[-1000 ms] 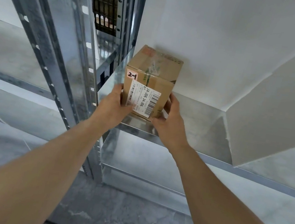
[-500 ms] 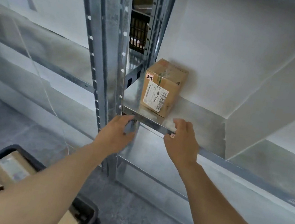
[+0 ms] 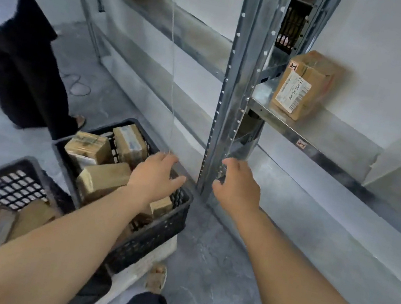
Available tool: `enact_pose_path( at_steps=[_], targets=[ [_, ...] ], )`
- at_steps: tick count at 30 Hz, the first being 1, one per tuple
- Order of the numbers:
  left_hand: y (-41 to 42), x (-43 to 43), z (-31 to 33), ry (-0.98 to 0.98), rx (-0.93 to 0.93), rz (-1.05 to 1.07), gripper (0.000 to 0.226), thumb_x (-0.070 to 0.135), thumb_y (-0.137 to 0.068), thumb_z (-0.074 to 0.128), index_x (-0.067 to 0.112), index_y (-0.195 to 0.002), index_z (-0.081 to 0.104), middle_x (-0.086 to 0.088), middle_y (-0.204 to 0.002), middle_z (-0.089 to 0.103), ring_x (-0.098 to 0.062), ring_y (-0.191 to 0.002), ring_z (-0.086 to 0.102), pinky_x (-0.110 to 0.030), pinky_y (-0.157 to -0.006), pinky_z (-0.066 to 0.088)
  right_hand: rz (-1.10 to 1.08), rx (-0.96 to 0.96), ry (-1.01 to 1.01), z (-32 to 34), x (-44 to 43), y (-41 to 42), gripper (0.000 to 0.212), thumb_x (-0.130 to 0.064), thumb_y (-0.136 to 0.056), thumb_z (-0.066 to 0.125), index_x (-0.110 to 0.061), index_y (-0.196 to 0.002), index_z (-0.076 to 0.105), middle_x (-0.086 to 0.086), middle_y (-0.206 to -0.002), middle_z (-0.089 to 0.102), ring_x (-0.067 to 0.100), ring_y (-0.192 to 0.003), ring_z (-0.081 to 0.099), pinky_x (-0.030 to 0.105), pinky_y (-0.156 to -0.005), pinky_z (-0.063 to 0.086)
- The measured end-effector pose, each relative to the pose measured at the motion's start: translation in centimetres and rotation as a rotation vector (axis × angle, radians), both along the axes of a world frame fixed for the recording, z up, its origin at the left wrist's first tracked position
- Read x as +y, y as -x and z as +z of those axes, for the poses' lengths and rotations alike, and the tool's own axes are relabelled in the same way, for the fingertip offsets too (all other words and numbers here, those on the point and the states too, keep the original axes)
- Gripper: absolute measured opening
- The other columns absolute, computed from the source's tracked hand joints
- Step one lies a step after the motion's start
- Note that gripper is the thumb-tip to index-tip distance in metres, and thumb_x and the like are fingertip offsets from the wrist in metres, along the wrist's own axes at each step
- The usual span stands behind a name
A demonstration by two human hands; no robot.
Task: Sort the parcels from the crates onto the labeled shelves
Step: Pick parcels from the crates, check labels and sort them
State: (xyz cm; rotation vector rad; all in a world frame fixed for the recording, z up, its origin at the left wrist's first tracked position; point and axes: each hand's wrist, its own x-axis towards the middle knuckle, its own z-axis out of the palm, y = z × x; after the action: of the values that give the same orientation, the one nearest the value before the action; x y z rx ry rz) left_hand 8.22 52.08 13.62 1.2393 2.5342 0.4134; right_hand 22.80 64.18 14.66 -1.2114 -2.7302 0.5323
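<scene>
— Reaching down beside the galvanised upright (image 3: 232,98), where are your hands?

— Your left hand (image 3: 154,177) hangs over the black crate (image 3: 157,229) left of the upright, fingers spread, holding nothing. Your right hand (image 3: 237,187) sits just in front of the upright's foot, fingers loosely apart, also empty.

— And the parcels?

— One cardboard parcel (image 3: 302,85) marked 2-1 stands on the shelf (image 3: 334,137) right of the upright, above a matching 2-1 tag (image 3: 301,143). More boxes (image 3: 101,180) fill the crate.

Black lattice crate (image 3: 153,234) — brown, seemingly tape-striped parcels (image 3: 101,180)
</scene>
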Motion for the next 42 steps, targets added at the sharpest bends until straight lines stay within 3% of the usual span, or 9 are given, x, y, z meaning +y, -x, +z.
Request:
enact_pose_path(
  at_steps=[4,13,19,23,26,29,42],
  targets=[
    [0.4,-4.6,0.2,0.010,-0.026,0.141,0.055,0.042,-0.091,0.055,0.018,-0.139,0.043,-0.007,-0.140,0.046,-0.027,-0.128,0.044,-0.041,-0.103,0.041,0.137,-0.011,-0.023,0.1,-3.6,1.9,0.044,-0.027,-0.092,0.056,-0.014,-0.132,0.042,0.009,-0.130,0.044,0.029,-0.117,0.047,0.039,-0.083,0.046],
    [3.3,-14.4,-1.4,-0.045,-0.043,0.364,0.061,0.048,-0.089,0.053,0.029,-0.144,0.032,-0.001,-0.143,0.044,-0.024,-0.126,0.046,-0.043,-0.094,0.048,0.372,-0.060,-0.050,0.9,-10.4,7.4,0.050,-0.025,-0.093,0.055,-0.019,-0.139,0.037,0.007,-0.135,0.042,0.025,-0.122,0.044,0.039,-0.090,0.045],
    [6.8,-23.1,-2.0,-0.012,-0.068,0.488,0.066,0.051,-0.090,0.053,0.022,-0.146,0.031,-0.005,-0.144,0.042,-0.025,-0.130,0.042,-0.042,-0.100,0.044,0.505,-0.055,-0.073,1.0,-17.6,13.1,0.050,-0.031,-0.091,0.056,-0.021,-0.136,0.037,0.006,-0.128,0.045,0.025,-0.116,0.048,0.035,-0.087,0.046],
    [9.9,-30.3,-2.4,-0.018,-0.049,0.599,0.058,0.050,-0.088,0.053,0.021,-0.137,0.043,-0.004,-0.133,0.052,-0.024,-0.121,0.049,-0.039,-0.096,0.046,0.609,-0.077,-0.072,0.8,-24.1,17.2,0.047,-0.029,-0.092,0.054,-0.020,-0.136,0.039,0.005,-0.128,0.045,0.024,-0.113,0.049,0.032,-0.081,0.042],
    [11.4,-34.6,-3.1,-0.040,-0.099,0.651,0.055,0.046,-0.088,0.053,0.020,-0.135,0.043,-0.004,-0.133,0.048,-0.023,-0.115,0.050,-0.038,-0.091,0.047,0.640,-0.085,-0.034,0.3,-28.2,19.8,0.049,-0.027,-0.093,0.053,-0.021,-0.139,0.038,0.005,-0.134,0.043,0.024,-0.118,0.047,0.036,-0.088,0.046],
    [13.0,-38.7,-4.0,-0.019,-0.162,0.705,0.061,0.046,-0.091,0.052,0.022,-0.144,0.033,-0.003,-0.144,0.040,-0.024,-0.123,0.047,-0.040,-0.095,0.045,0.669,-0.100,-0.027,-0.4,-32.2,22.3,0.048,-0.027,-0.094,0.054,-0.022,-0.139,0.037,0.004,-0.134,0.043,0.023,-0.117,0.048,0.031,-0.083,0.043],
    [17.8,-47.4,-9.2,0.027,-0.298,0.805,0.067,0.044,-0.090,0.055,0.021,-0.147,0.027,-0.005,-0.138,0.044,-0.022,-0.124,0.045,-0.038,-0.096,0.045,0.688,-0.209,0.039,-6.9,-39.8,28.2,0.049,-0.027,-0.093,0.053,-0.022,-0.139,0.038,0.002,-0.130,0.044,0.020,-0.118,0.046,0.033,-0.084,0.046]
  ],
)
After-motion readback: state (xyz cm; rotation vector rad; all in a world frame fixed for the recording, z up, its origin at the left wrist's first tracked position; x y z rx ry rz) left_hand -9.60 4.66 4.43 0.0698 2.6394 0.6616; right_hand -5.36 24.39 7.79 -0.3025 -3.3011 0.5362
